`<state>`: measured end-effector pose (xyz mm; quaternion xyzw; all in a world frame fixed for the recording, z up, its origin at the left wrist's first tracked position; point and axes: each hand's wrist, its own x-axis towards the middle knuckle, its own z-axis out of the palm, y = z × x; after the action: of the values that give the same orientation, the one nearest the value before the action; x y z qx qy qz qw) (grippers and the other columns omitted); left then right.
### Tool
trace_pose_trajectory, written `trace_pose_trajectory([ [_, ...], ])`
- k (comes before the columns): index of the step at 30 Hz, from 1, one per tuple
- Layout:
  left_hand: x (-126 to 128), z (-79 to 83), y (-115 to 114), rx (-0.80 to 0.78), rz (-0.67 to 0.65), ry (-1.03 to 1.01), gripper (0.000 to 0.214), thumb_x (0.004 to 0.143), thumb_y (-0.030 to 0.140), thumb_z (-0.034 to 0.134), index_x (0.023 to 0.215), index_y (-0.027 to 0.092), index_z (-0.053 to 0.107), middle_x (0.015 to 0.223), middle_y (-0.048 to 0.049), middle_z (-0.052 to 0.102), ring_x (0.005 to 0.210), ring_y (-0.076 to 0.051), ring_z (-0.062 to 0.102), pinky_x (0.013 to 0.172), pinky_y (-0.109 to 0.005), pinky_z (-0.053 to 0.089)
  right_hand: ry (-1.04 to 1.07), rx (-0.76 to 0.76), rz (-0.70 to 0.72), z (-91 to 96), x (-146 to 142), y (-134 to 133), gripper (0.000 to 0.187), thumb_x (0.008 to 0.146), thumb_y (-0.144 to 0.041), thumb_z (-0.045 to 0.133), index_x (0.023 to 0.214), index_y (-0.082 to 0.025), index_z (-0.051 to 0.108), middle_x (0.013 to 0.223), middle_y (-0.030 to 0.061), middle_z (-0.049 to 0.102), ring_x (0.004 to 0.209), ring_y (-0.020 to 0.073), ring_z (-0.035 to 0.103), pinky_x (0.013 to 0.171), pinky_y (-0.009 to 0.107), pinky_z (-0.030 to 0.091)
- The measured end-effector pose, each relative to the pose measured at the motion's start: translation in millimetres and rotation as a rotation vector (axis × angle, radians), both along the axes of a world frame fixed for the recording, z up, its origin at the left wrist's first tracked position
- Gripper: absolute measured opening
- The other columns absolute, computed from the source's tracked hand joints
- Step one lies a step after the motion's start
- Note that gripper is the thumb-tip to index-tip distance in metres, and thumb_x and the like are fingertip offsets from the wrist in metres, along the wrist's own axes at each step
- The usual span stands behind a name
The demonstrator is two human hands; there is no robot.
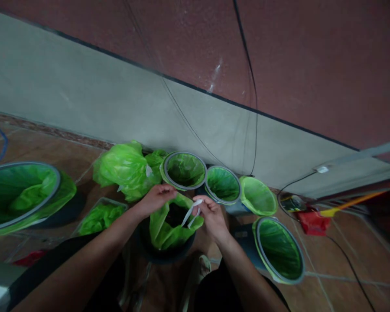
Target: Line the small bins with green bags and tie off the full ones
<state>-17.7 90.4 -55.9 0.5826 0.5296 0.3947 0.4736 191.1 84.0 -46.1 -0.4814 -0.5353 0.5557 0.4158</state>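
Between my feet stands a dark bin (169, 260) with a bright green trash bag (164, 234) bunched in its mouth. My right hand (211, 214) pinches a white drawstring (189, 213) at the bag's right side, and a loop of it hangs over the opening. At the bag's upper left rim, my left hand (157, 198) has its fingers curled closed on the edge of the bag. What lies inside the bag is dark and cannot be made out.
Several lined bins surround me, including a large bin (56, 182) at left and a tilted bin (303, 264) at right. A full green bag (123, 167) leans near the wall (123, 95). Right of them lie a red dustpan (313, 222) and a black cable (347, 262).
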Motion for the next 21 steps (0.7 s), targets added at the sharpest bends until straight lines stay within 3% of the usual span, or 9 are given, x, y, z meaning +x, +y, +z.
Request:
trace_pose_trajectory([
  [2,-1,4.3,-1,-0.025,-0.008,-0.022,0.036,0.078,0.049,0.058,0.065,0.016,0.062,0.092,-0.0057,0.071,0.083,-0.018,0.061,0.078,-0.029,0.049,0.05,-0.03,-0.082,-1.4,3,6,0.024,0.079,-0.04,0.062,0.089,-0.019,0.067,0.055,-0.0043,0.056,0.053,0.011,0.05,0.057,0.024,0.04],
  [4,-2,10.2,-4,-0.032,-0.066,-0.051,0.038,0.078,0.052,0.059,0.064,0.016,0.062,0.107,-0.0071,0.071,0.092,-0.02,0.062,0.083,-0.03,0.049,0.094,-0.03,-0.079,-2.9,3,9,0.026,0.078,-0.04,0.063,0.092,-0.019,0.068,0.058,-0.0043,0.057,0.053,0.0105,0.05,0.057,0.024,0.04],
  [8,-7,26.8,-12,-0.078,0.024,-0.086,0.04,0.077,0.056,0.06,0.07,0.017,0.065,0.102,-0.0068,0.073,0.089,-0.021,0.064,0.081,-0.032,0.051,0.129,-0.09,-0.124,-4.8,-1,13,0.027,0.075,-0.043,0.064,0.082,-0.017,0.068,0.057,-0.0051,0.053,0.047,0.008,0.042,0.048,0.023,0.035],
  [11,-10,36.3,-17,-0.077,-0.051,-0.148,0.035,0.077,0.052,0.064,0.072,0.018,0.068,0.11,-0.0074,0.072,0.098,-0.023,0.064,0.087,-0.032,0.051,0.11,-0.072,-0.146,-7.2,-4,18,0.029,0.075,-0.045,0.065,0.078,-0.016,0.068,0.056,-0.0051,0.051,0.047,0.0075,0.041,0.047,0.022,0.032],
  [14,-10,37.3,-15,-0.077,0.048,-0.195,0.034,0.077,0.052,0.066,0.076,0.018,0.071,0.103,-0.0076,0.073,0.094,-0.022,0.065,0.085,-0.033,0.052,0.088,-0.079,-0.129,-10.7,-6,21,0.03,0.073,-0.046,0.065,0.073,-0.017,0.066,0.055,-0.0052,0.051,0.046,0.0077,0.04,0.045,0.021,0.031],
  [17,-5,32.0,-9,-0.047,0.043,-0.196,0.034,0.077,0.051,0.066,0.075,0.017,0.073,0.111,-0.0086,0.072,0.099,-0.023,0.064,0.09,-0.036,0.051,0.05,-0.085,-0.043,-13.0,-11,17,0.029,0.074,-0.046,0.064,0.076,-0.017,0.065,0.054,-0.0054,0.051,0.047,0.0079,0.041,0.045,0.02,0.031],
  [21,8,23.5,-5,0.031,0.003,-0.123,0.034,0.078,0.049,0.066,0.074,0.017,0.075,0.108,-0.0098,0.072,0.106,-0.025,0.062,0.099,-0.038,0.046,0.03,-0.06,0.224,-15.7,-26,4,0.034,0.074,-0.04,0.069,0.1,-0.019,0.062,0.06,-0.0067,0.055,0.051,0.0089,0.047,0.048,0.02,0.037],
])
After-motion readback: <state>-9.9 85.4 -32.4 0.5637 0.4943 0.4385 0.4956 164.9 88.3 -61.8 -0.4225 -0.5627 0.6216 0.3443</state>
